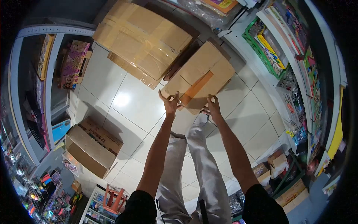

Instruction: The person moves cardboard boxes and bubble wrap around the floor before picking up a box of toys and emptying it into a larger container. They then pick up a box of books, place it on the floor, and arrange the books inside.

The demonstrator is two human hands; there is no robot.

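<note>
A brown cardboard box with a strip of orange-brown tape across its top is on the tiled floor in front of my feet. My left hand grips its near left corner, thumb and fingers spread around the edge. At the near right edge, my right hand is closed on the cardboard, its fingertips on the top and the rest partly hidden. The box's near flaps show between the two hands. Just to its left is a larger taped cardboard box.
An open cardboard carton stands on the floor at left. Shelves with goods line both sides, including a green basket at right. An orange plastic stool is at lower left. Smaller boxes are at lower right.
</note>
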